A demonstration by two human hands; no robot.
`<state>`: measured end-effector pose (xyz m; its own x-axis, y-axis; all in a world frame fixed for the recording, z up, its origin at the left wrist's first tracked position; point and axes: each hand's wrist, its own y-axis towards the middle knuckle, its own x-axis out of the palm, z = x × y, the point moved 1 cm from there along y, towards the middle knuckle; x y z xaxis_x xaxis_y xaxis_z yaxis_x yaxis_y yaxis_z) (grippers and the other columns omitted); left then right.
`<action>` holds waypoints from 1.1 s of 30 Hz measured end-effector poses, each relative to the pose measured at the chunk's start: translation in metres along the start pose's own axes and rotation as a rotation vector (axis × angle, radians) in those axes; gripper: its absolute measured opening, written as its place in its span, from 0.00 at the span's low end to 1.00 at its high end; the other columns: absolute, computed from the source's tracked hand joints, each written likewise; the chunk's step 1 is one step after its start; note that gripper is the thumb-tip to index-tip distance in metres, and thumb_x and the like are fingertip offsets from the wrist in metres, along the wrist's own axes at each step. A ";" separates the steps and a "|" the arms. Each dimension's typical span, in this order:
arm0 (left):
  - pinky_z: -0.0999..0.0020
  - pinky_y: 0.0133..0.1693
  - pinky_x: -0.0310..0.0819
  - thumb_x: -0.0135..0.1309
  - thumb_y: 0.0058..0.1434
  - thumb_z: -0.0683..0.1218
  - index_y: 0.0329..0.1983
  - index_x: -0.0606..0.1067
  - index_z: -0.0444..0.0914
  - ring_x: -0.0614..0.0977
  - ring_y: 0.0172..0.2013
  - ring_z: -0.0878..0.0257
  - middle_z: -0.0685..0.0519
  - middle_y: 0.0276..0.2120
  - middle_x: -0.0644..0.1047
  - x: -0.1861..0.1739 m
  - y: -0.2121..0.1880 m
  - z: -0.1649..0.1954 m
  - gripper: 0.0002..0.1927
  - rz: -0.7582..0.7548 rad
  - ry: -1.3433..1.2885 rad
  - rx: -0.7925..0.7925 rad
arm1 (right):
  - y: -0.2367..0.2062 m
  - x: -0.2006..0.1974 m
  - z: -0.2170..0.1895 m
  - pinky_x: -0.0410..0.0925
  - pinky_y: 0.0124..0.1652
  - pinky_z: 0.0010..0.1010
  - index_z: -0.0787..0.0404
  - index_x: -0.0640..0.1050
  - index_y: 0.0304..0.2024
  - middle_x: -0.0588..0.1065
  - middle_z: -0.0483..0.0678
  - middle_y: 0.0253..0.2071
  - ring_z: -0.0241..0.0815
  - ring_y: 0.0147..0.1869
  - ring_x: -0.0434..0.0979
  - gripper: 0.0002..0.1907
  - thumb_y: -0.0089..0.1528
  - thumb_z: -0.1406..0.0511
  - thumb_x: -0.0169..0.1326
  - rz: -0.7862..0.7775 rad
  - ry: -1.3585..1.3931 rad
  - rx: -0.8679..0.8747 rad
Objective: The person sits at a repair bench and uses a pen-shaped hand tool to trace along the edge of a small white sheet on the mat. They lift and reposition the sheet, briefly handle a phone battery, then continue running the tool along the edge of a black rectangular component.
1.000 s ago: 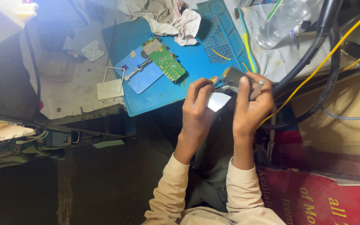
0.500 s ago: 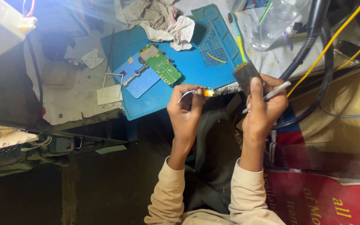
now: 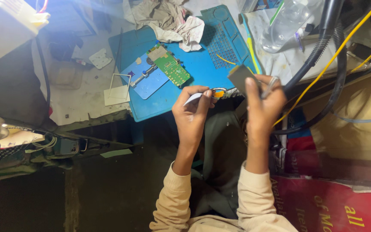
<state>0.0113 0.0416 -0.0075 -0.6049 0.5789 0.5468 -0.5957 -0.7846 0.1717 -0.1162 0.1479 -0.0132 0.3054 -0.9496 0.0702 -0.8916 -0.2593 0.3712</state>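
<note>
My left hand (image 3: 192, 112) pinches a small white piece together with a slim tool that has an orange tip (image 3: 218, 92), just over the near edge of the blue work mat (image 3: 202, 64). My right hand (image 3: 263, 105) is raised beside it and grips a small dark rectangular part (image 3: 239, 76) between thumb and fingers, with a thin metal tool (image 3: 269, 85) lying across the fingers. On the mat a green circuit board (image 3: 172, 68) sits clamped in a blue holder plate (image 3: 147, 81).
Crumpled cloths (image 3: 170, 19) lie at the mat's far edge. A clear plastic bottle (image 3: 285, 25), black hoses (image 3: 318, 51) and yellow wires (image 3: 344, 43) crowd the right. A white frame piece (image 3: 117, 89) lies left of the mat. A red printed box (image 3: 336, 206) sits lower right.
My hands have come apart: the right hand rose and turned the dark part upward, while the left hand drew away with the white piece and the orange-tipped tool.
</note>
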 end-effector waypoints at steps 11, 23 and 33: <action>0.75 0.45 0.76 0.58 0.69 0.39 0.45 0.78 0.32 0.80 0.41 0.70 0.53 0.40 0.80 -0.004 -0.004 0.022 0.05 0.050 0.060 0.035 | 0.027 0.033 -0.018 0.57 0.29 0.23 0.69 0.80 0.47 0.71 0.47 0.31 0.30 0.29 0.65 0.12 0.67 0.65 0.60 -0.048 -0.223 -0.016; 0.71 0.48 0.71 0.57 0.71 0.39 0.46 0.76 0.32 0.76 0.43 0.67 0.53 0.42 0.76 0.006 -0.009 0.023 0.05 0.046 -0.250 0.016 | -0.016 0.025 -0.060 0.54 0.24 0.16 0.67 0.78 0.40 0.78 0.49 0.34 0.24 0.24 0.63 0.07 0.65 0.68 0.61 -0.433 0.292 0.390; 0.70 0.49 0.69 0.55 0.71 0.43 0.49 0.74 0.35 0.75 0.42 0.67 0.54 0.41 0.77 0.007 -0.014 0.013 0.08 0.036 -0.848 -0.345 | -0.029 0.030 -0.054 0.54 0.22 0.17 0.65 0.76 0.39 0.75 0.48 0.33 0.26 0.22 0.62 0.06 0.65 0.68 0.59 -0.407 0.545 0.512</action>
<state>0.0227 0.0539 0.0041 -0.1168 0.0915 0.9889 -0.7910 -0.6106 -0.0369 -0.0630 0.1362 0.0278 0.6361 -0.5818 0.5068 -0.6787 -0.7343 0.0088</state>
